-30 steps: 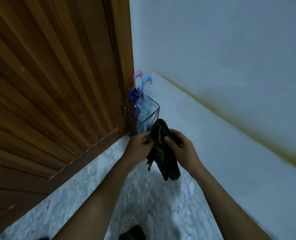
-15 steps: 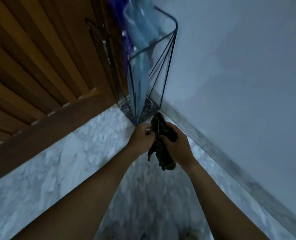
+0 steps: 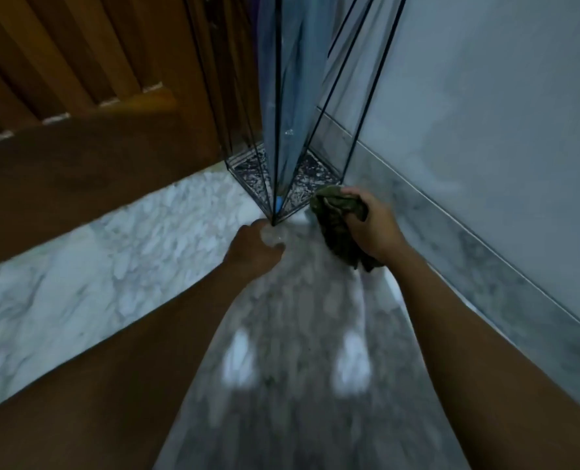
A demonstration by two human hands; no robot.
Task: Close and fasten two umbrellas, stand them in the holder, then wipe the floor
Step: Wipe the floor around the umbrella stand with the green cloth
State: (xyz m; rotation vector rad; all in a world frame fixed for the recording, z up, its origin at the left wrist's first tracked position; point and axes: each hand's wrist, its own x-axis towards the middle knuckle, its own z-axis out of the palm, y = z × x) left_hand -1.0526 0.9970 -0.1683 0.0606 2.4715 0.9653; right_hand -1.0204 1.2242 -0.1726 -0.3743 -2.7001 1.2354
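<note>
Step in hand: floor wipe, about to begin.
My right grip (image 3: 366,225) is clenched round the dark cloth (image 3: 336,228), just beside the holder (image 3: 312,174) base; my left grip (image 3: 254,247) is at its front corner, closure indeterminate through blur; the blue umbrella (image 3: 292,96) stands inside; next, I judge: press the cloth flat to the floor (image 3: 112,266).

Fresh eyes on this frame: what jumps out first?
The wire holder fills the upper middle, set in the corner between the wooden door and the wall, with a blue umbrella standing in it. Just below, the right hand grips a dark green cloth by the holder's base, near the marble floor. The left hand is at the holder's near corner, too blurred to read its grip.
</note>
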